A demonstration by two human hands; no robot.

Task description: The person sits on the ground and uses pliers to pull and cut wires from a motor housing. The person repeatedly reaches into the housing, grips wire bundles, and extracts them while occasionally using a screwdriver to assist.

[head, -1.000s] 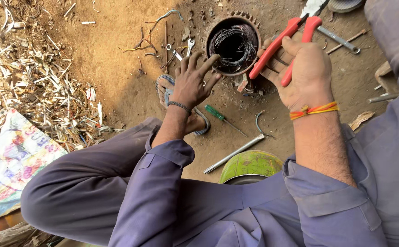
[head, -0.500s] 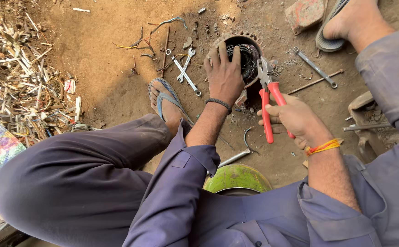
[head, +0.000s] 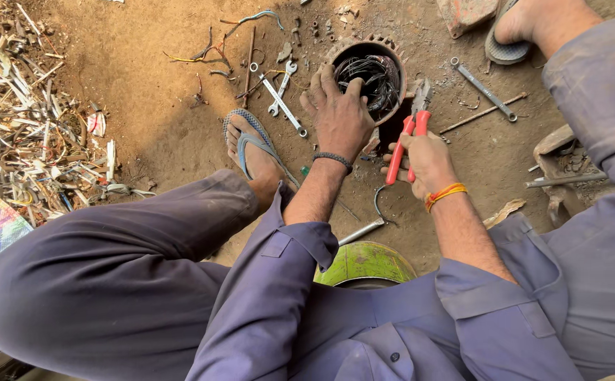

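Your left hand (head: 339, 116) lay palm-down on the near rim of the round motor stator (head: 368, 74), which sat on the dirt ground (head: 152, 92) straight ahead of you, between your two feet. The fingers were spread a little and curled over the edge, their tips reaching toward the tangle of dark wire windings (head: 369, 76) inside the housing. Your right hand (head: 427, 162) was wrapped closed around the red handles of a pair of pliers (head: 410, 130), fingers pressed together in a fist-like grip; the metal nose of the pliers pointed up at the stator's right side, just beside its rim. Whether the nose touched the casing, you could not tell from this view.

Two combination wrenches (head: 279, 92) lay crossed on the soil just left of your left hand, near your sandalled left foot (head: 254, 148). A longer spanner (head: 482, 86) and a thin rod (head: 482, 113) lay to the right of the stator. A green round container (head: 364, 262) sat close under your arms, and a heap of pale scrap strips (head: 25, 141) covered the ground far to the left.
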